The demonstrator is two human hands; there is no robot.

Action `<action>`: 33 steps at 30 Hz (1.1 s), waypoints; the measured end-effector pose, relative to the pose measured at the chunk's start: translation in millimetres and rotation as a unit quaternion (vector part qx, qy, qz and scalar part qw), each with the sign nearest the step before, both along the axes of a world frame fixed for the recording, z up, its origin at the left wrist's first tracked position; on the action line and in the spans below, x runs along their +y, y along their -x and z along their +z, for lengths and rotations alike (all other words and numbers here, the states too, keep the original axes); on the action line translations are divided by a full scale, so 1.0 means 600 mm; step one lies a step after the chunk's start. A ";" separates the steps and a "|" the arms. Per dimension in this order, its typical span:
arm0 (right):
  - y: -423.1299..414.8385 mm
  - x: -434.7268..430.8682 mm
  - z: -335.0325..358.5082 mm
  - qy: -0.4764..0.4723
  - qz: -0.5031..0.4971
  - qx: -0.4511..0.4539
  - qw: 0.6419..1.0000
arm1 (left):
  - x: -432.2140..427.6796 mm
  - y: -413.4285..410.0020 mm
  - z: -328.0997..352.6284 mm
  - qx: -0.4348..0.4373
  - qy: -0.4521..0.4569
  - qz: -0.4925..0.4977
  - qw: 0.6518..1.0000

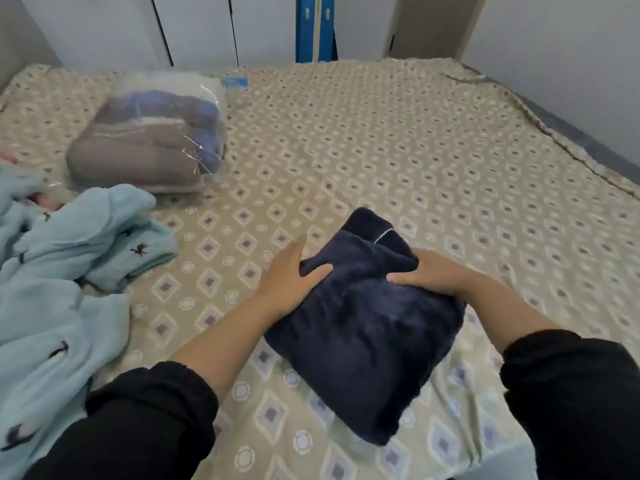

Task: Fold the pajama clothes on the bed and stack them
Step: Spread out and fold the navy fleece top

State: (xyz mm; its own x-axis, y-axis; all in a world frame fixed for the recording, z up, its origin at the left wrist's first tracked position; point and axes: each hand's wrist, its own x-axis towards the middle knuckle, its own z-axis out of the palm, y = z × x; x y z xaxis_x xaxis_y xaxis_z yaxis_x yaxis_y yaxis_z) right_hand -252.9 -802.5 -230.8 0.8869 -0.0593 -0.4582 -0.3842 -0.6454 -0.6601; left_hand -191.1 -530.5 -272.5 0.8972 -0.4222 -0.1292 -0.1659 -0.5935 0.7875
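My left hand [294,277] presses flat against the folded navy pajama [363,344] at the near end of the bed [381,150]. My right hand [431,271] seems to grip its top fold. Let go carelessly and the plush bundle may spring open. The blue pajamas [69,299] still lie unfolded.

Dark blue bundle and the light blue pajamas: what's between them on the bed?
Only bare patterned sheet and the left hand touching the bundle, in the head view.

A folded garment [363,341] lies right of loose pajamas [62,289], bagged bundle [145,147] behind.
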 end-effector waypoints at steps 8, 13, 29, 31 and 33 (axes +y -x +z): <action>0.010 -0.030 -0.059 -0.134 -0.099 0.217 0.962 | 0.010 0.159 0.008 0.309 0.179 0.353 0.865; 0.047 -0.066 -0.046 -0.167 -0.141 0.380 0.899 | -0.011 0.198 0.037 0.502 0.277 0.332 0.749; 0.166 -0.238 0.368 -0.411 -0.375 0.088 0.826 | -0.238 0.130 0.452 0.489 0.203 0.129 0.839; 0.182 -0.279 0.406 -0.437 -0.400 0.056 0.803 | -0.292 0.119 0.488 0.485 0.180 0.082 0.852; 0.202 -0.320 0.432 -0.446 -0.423 0.040 0.787 | -0.347 0.110 0.510 0.479 0.161 0.047 0.862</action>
State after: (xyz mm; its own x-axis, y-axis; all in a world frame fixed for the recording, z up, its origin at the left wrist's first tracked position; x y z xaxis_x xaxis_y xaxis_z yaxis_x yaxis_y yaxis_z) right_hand -374.0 -994.4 28.2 0.6689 -0.2363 -0.7048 -0.4907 0.5718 -0.6574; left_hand -257.3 -738.6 33.5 0.4766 -0.5056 -0.7191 0.6891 -0.2930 0.6628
